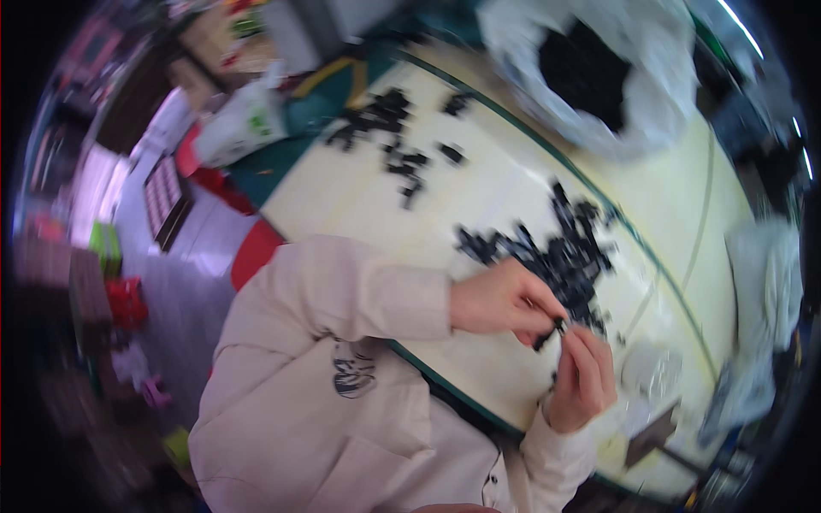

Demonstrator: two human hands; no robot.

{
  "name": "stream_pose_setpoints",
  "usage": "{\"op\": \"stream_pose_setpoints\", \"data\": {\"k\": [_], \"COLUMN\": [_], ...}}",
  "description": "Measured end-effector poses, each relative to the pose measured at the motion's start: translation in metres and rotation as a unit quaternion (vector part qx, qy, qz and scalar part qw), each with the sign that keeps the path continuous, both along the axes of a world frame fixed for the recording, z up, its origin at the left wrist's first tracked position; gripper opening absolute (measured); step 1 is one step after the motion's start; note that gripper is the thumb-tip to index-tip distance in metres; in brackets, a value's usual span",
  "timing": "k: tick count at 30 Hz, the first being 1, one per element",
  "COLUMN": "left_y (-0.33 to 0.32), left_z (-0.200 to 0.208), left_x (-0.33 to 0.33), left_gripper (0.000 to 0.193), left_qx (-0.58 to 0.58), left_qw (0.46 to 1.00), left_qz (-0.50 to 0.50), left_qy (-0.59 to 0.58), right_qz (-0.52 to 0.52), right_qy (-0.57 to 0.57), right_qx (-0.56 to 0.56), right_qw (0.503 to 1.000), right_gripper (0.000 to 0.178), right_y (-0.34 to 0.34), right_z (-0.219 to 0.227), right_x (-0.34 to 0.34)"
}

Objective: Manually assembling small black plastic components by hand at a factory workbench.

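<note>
My left hand (503,299) and my right hand (583,380) meet over the pale table (505,184), fingertips almost touching. Between them is a small black part (560,326), pinched by the fingers of both hands. Its dark end also shows below the left fingers, but blur hides its exact shape. Just beyond the hands lies a loose heap of small black parts (560,261), some of them long and narrow. A second scatter of black pieces (380,120) lies farther off to the left.
A white plastic bag (513,56) filled with black pieces stands at the far side. Clear plastic bags (761,282) lie at the right, near a brown block (652,436). A dark green edge strip (637,227) crosses the tabletop. At left is a red stool (255,255).
</note>
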State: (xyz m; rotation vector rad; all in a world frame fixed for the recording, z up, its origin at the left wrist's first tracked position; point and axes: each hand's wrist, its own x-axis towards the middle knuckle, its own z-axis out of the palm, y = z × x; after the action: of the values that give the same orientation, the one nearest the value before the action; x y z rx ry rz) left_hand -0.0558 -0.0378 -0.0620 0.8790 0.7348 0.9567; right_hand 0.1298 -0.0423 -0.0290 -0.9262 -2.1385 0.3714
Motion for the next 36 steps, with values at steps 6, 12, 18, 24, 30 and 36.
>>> {"op": "stream_pose_setpoints", "data": {"k": [6, 12, 18, 24, 30, 36], "left_y": [-0.008, -0.084, -0.086, -0.146, -0.276, -0.176], "left_z": [0.006, -0.017, -0.037, -0.018, -0.211, -0.243], "left_x": [-0.044, -0.152, -0.164, -0.161, -0.126, -0.106], "left_gripper": [0.019, 0.015, 0.018, 0.014, 0.051, 0.051], "left_qx": [0.005, -0.001, 0.114, 0.214, 0.026, 0.073], "left_qw": [0.983, 0.883, 0.729, 0.624, 0.830, 0.872], "left_qz": [0.137, 0.341, 0.429, 0.486, 0.089, -0.089], "left_qy": [0.121, 0.323, 0.521, 0.573, 0.551, 0.475], "right_qz": [-0.155, -0.081, -0.084, -0.115, -0.103, -0.015], "right_qy": [0.154, 0.093, 0.085, 0.099, 0.140, 0.151], "right_qx": [-0.031, 0.041, -0.053, -0.043, -0.145, -0.080], "right_qw": [0.975, 0.992, 0.991, 0.987, 0.974, 0.985], "right_gripper": [0.013, 0.012, 0.014, 0.016, 0.011, 0.012], "right_y": [-0.002, -0.004, -0.016, -0.049, -0.084, -0.117], "right_z": [-0.024, -0.014, -0.014, 0.008, 0.013, 0.004], "right_x": [0.005, 0.006, 0.012, 0.027, 0.056, 0.076]}}
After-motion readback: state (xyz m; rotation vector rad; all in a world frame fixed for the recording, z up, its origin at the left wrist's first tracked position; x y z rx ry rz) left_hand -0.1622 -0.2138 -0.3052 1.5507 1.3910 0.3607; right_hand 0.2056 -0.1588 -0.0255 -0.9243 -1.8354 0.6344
